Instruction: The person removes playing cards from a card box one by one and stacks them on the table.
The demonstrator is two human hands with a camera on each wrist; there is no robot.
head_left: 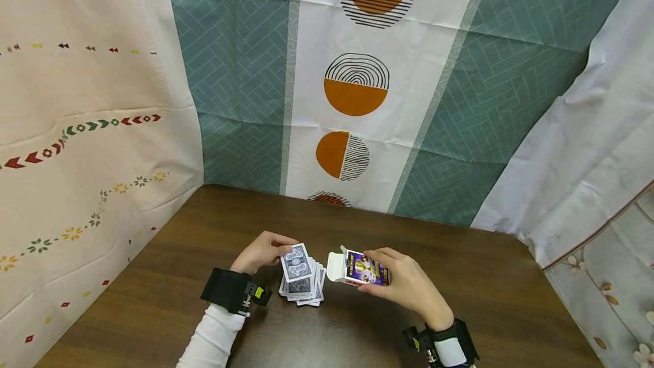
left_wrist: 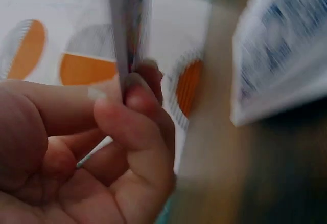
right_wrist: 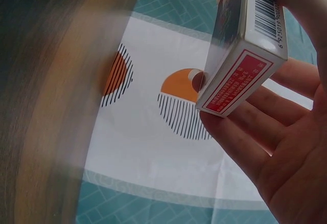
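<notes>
The card box point(head_left: 365, 268) is held just above the brown counter point(head_left: 485, 294), right of centre, its white flap open toward the left; the right hand point(head_left: 403, 283) grips it, fingers curled round its sides. The right wrist view confirms the grip: fingertips under the red-and-white end panel, barcode side facing up. Just beside the box mouth, a loose, splayed pile of blue-backed cards point(head_left: 304, 288) lies on the counter. The left hand point(head_left: 263, 251) pinches one card point(head_left: 296, 262) between thumb and fingertips, lifted over the pile; the left wrist view is blurred but shows the pinch on the card's edge. Risks noted: the pinch is narrow, so the card could slip or bend; the uneven pile may scatter if brushed; a tilted card could catch the open flap at the box mouth.
</notes>
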